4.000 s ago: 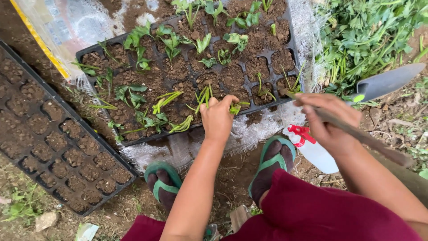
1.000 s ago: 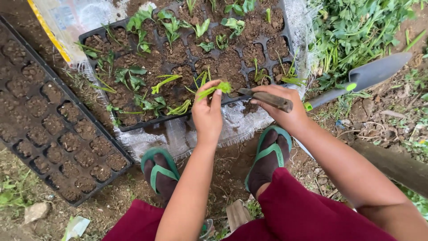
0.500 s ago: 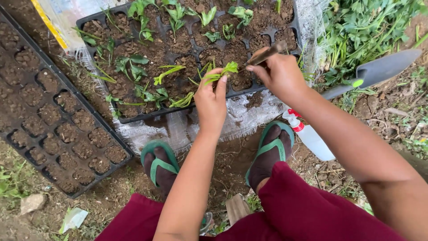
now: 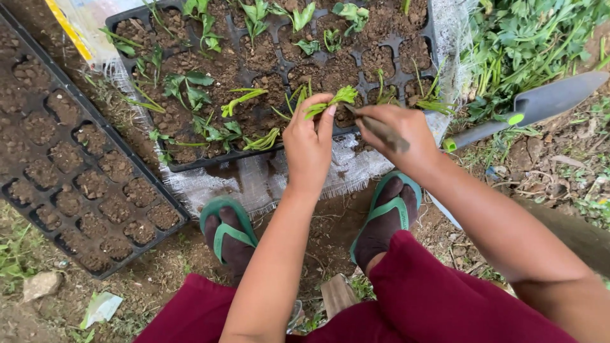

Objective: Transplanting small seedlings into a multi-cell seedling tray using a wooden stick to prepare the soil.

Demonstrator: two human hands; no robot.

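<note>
Two cell trays lie on the ground: a soil-filled tray [image 4: 70, 171] left, the planted tray [image 4: 254, 95] ahead. The left hand [image 4: 309, 136] is pinched shut on a seedling [image 4: 330, 101] over a near-edge cell. The right hand [image 4: 397, 130] is clamped around a stick [image 4: 378, 126], tip at the stem. Roots are best guided straight down, stem kept upright, soil firmed lightly.

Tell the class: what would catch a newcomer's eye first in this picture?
Most striking are the two hands at the centre: the left hand pinches a green seedling while the right hand grips a small stick over the black seedling tray. Green sandals show below, and a grey trowel lies at right.
</note>
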